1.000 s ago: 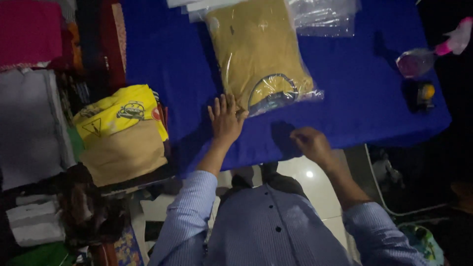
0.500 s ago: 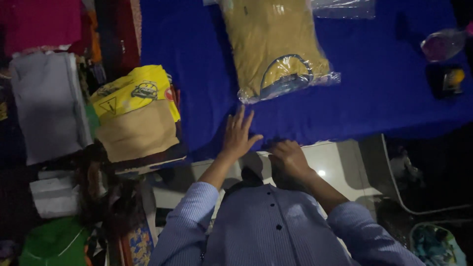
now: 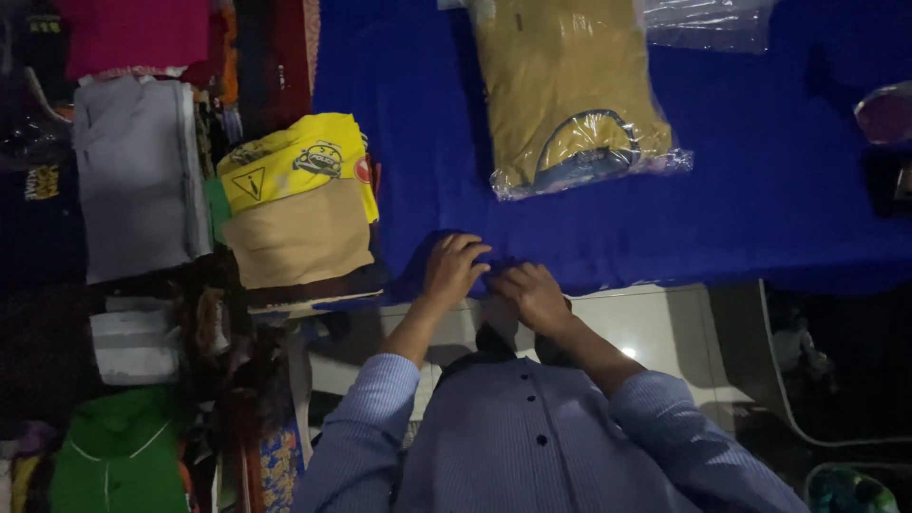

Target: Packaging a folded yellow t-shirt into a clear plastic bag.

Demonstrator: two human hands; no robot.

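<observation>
Blue cloth (image 3: 589, 228) covers the tabletop; left hand (image 3: 452, 270) and right hand (image 3: 530, 293) each close a pinching grip on its six o'clock hem. Best pulled evenly, keeping the bagged mustard garment (image 3: 568, 90) at twelve o'clock undisturbed.

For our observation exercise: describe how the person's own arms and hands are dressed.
Both arms wear long light-blue, finely striped shirt sleeves ending partway along the forearms. The left hand and right hand are bare: no gloves, rings or watch visible. Dark buttons run down the shirt front.
</observation>
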